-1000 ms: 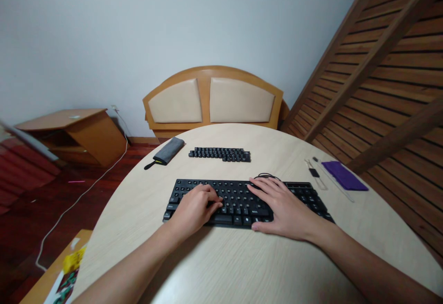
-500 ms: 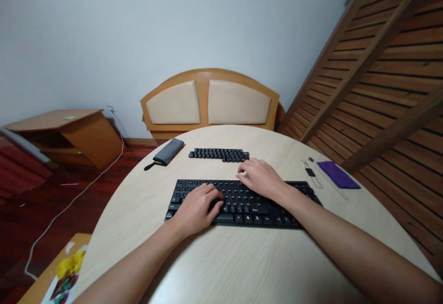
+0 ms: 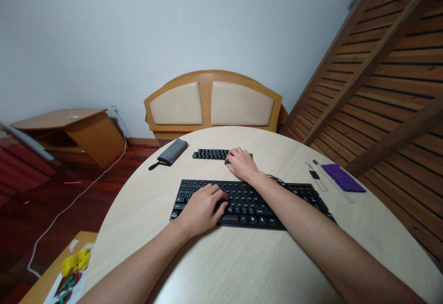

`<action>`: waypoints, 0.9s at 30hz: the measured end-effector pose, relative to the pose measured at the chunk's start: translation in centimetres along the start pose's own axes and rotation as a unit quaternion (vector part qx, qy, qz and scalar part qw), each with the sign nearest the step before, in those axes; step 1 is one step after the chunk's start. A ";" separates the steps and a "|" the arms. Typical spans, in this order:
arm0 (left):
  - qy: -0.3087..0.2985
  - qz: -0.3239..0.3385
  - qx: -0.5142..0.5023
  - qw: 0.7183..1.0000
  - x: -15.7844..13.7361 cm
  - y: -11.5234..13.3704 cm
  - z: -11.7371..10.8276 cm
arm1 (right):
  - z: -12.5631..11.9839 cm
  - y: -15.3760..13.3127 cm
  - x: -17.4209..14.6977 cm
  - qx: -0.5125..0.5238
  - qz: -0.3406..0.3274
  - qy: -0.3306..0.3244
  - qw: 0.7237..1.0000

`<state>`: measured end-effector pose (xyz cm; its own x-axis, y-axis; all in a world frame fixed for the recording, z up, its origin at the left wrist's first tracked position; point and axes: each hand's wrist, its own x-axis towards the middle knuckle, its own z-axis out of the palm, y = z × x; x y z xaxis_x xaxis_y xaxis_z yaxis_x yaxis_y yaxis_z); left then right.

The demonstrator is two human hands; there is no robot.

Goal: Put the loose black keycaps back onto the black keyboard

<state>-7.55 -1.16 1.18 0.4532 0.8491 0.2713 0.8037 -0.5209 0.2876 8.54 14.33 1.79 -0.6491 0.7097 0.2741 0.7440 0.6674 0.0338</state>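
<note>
A black keyboard point(image 3: 238, 219) lies in front of me, many of its key positions showing small stems without keycaps. My left hand point(image 3: 205, 206) rests on its left half with curved fingers, thumb and index finger apart; nothing is seen between them. Behind the keyboard, loose black keycaps point(image 3: 211, 153) stand in rows. My right hand point(image 3: 241, 163) reaches over the keyboard to the right part of these rows and covers several of them. Its fingertips are pinched at a dark keycap point(image 3: 227, 162) at the front row's left end. My right forearm hides part of the keyboard.
On the round table point(image 3: 221, 262) lie a grey pouch point(image 3: 173, 152) at left, and a purple cloth point(image 3: 342, 177), a thin rod point(image 3: 334, 182) and a wire tool with a black grip point(image 3: 314, 175) at right. A headboard point(image 3: 214, 75) stands behind the table.
My right hand has moved forward and left, from above the keyboard's back edge to the keycap rows. My left hand stays on the keyboard. The view has shifted slightly.
</note>
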 end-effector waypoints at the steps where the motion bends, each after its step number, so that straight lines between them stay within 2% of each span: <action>1: 0.000 0.000 0.000 1.000 0.0 0.0 0.0 | 0.0 -0.1 -0.1 0.004 -0.006 -0.001 1.000; 5: 0.003 0.002 0.000 1.000 0.0 0.0 0.1 | -0.8 -0.3 -1.0 0.026 -0.015 -0.008 1.000; 8: 0.007 0.002 0.005 1.000 0.0 0.0 0.2 | -2.0 -0.2 -2.4 0.127 0.026 -0.026 0.991; 11: 0.011 -0.003 0.010 1.000 0.0 0.1 0.1 | -3.5 0.0 -4.0 0.296 0.013 -0.087 0.951; 14: 0.010 -0.008 0.008 1.000 -0.1 0.2 0.1 | -4.7 -0.1 -5.3 0.376 -0.014 -0.136 0.916; 18: 0.008 -0.008 0.006 1.000 -0.1 0.2 0.1 | -5.4 -0.6 -6.1 0.360 -0.038 -0.199 0.911; 27: 0.002 -0.012 0.003 1.000 -0.1 0.3 -0.2 | -6.0 -1.0 -6.5 0.315 -0.061 -0.205 0.924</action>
<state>-7.40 -1.44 1.39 0.4333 0.8606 0.2675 0.8165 -0.5005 0.2879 12.93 7.68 5.77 -0.8241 0.5598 -0.0871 0.5045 0.6553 -0.5622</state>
